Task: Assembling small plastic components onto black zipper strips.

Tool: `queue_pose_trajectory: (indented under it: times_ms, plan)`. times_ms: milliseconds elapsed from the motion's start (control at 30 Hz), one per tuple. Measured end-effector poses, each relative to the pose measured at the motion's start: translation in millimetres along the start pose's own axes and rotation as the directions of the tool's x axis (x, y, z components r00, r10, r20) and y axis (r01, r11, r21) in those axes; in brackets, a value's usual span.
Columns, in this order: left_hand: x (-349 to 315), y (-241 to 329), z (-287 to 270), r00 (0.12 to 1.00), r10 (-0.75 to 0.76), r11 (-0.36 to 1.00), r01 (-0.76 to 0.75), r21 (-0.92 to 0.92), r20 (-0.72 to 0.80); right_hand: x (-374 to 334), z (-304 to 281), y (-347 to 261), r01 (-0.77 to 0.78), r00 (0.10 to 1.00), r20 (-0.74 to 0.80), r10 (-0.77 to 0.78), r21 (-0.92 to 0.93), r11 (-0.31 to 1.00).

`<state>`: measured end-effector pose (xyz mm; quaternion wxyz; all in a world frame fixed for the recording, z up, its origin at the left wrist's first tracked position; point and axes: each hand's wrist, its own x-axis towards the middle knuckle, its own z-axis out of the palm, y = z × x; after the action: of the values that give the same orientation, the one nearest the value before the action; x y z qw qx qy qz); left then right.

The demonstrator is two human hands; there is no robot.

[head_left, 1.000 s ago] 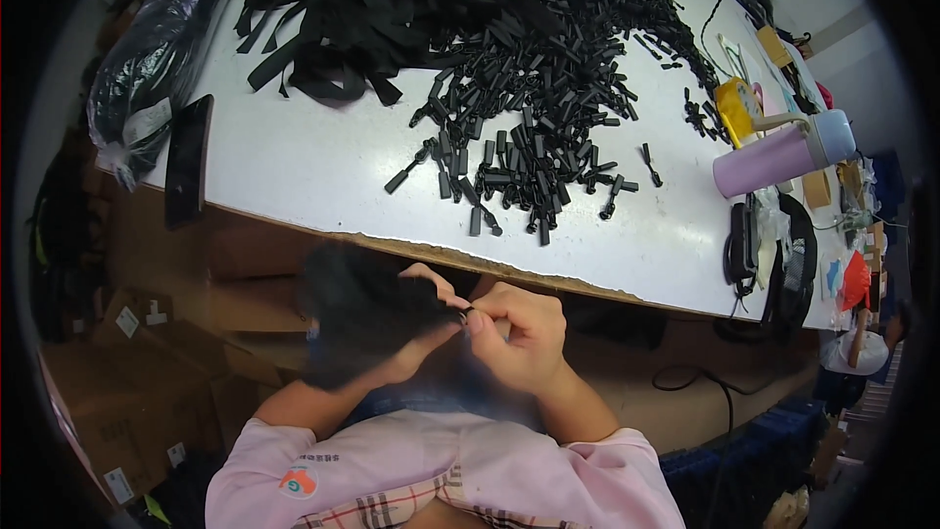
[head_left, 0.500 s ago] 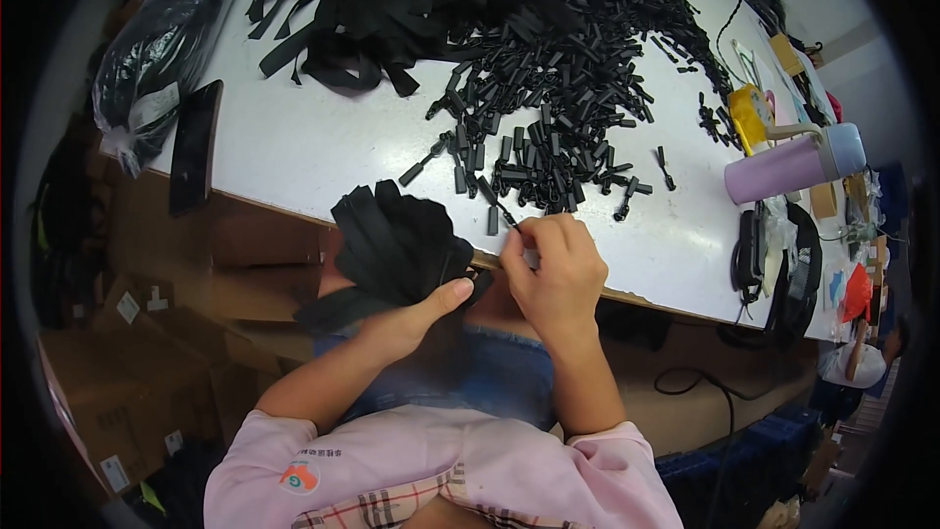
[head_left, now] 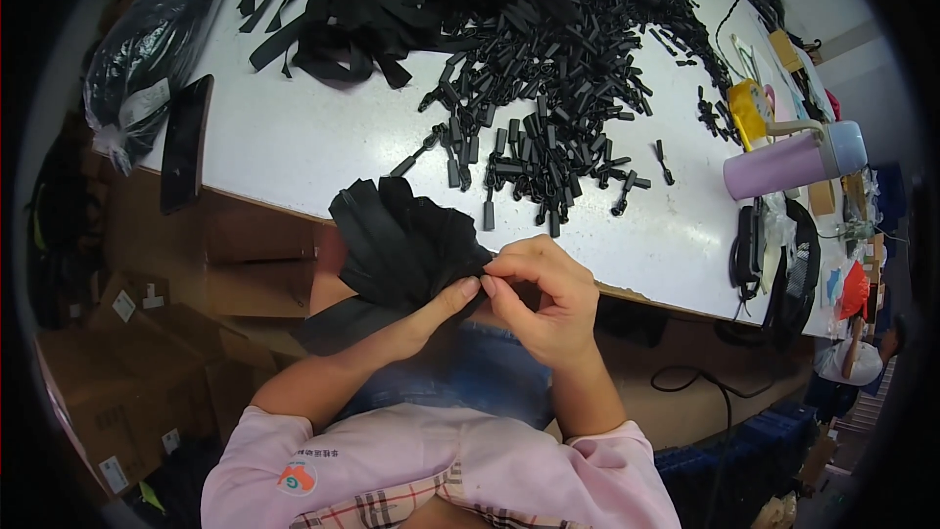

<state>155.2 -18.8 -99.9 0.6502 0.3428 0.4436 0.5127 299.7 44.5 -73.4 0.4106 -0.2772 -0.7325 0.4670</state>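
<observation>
My left hand (head_left: 431, 318) is closed around a fanned bundle of black zipper tapes (head_left: 397, 245), just off the table's front edge. Its thumb presses the bundle's right end. Against that end, my right hand (head_left: 543, 299) pinches with thumb and forefinger, the fingertips of both hands almost touching. A zipper pull seems to be in this pinch, mostly hidden by the fingers. Beyond my hands, a large heap of black zipper pulls (head_left: 548, 147) spreads across the white table (head_left: 333, 152). More black tapes (head_left: 382, 0) lie piled at the far left of the heap.
At the left edge lie a phone (head_left: 186, 147) and a plastic-wrapped black bundle (head_left: 157, 49). A lilac bottle (head_left: 774, 171) lies on the right, near a yellow tape dispenser (head_left: 749, 113) and a black pouch (head_left: 749, 245). Cardboard boxes (head_left: 127, 402) stand below left. Another person (head_left: 852, 362) is far right.
My right hand has moved from the near edge of the heap down and left to the bundle. One slanting zipper pull has gone from the table there. My left hand stays nearly still.
</observation>
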Motion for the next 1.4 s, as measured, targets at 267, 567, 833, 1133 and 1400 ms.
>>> queue_pose_trajectory:
  times_ms: [267,567,833,1133,1400]
  plan:
    - [-0.6,2.7,-0.1,0.999,0.044,0.987,-0.043,0.154,-0.005,3.4,0.2,5.0,0.162,0.985,0.066,-0.159,-0.047,0.986]
    - [-1.9,2.3,1.4,0.986,0.152,0.972,-0.136,0.190,-0.075,-16.0,24.9,5.8,-0.134,0.969,-0.159,0.190,0.305,0.943]
    - [1.7,-0.8,1.2,0.961,0.236,0.949,-0.196,0.247,-0.144,-14.6,23.7,8.1,-0.186,0.960,-0.132,0.248,0.365,0.912]
    - [2.1,7.4,-0.6,0.986,0.149,0.936,-0.164,0.311,0.071,-10.1,15.9,12.9,-0.265,0.950,-0.012,0.312,0.497,0.826]
    - [1.9,7.4,0.4,0.988,0.149,0.940,-0.125,0.317,-0.051,-12.0,19.9,4.2,-0.318,0.910,-0.038,0.413,0.575,0.754]
